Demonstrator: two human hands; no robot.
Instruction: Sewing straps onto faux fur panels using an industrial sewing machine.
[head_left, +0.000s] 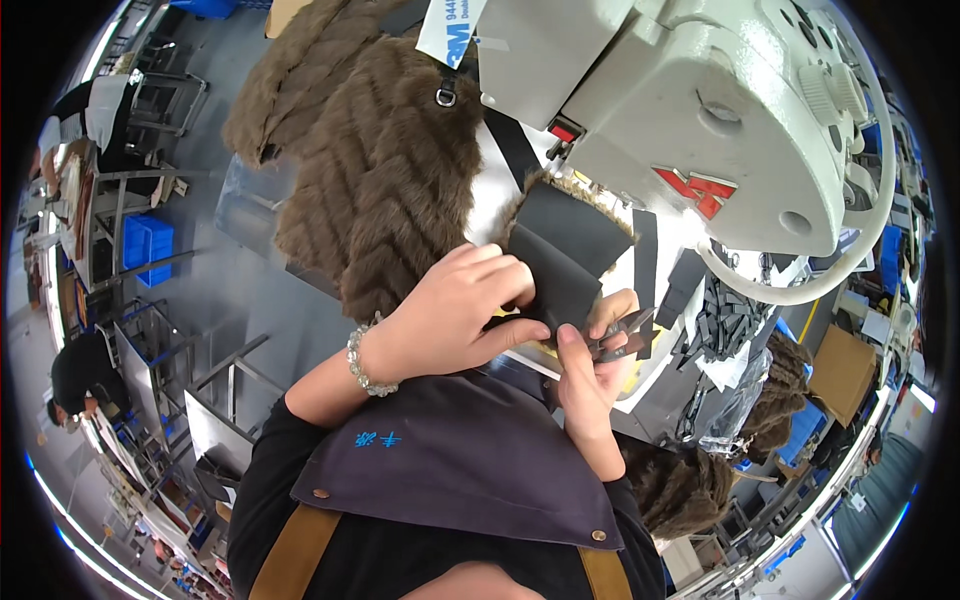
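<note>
Looking down through the head view, I saw my left hand (pixel 455 315) clamped over a dark fabric piece (pixel 570 250) with a furry brown edge, pinning it at the table front. My right hand (pixel 590 355) sat at four o'clock from it, fingers closed around small metal snips (pixel 622 335) whose tips pointed toward two o'clock. The piece ran long from seven to one o'clock, lying just above the snips; the right hand was nearer its lower corner. Brown fur panels (pixel 380 170) lay at eleven o'clock, the white sewing machine (pixel 720 120) at one.
</note>
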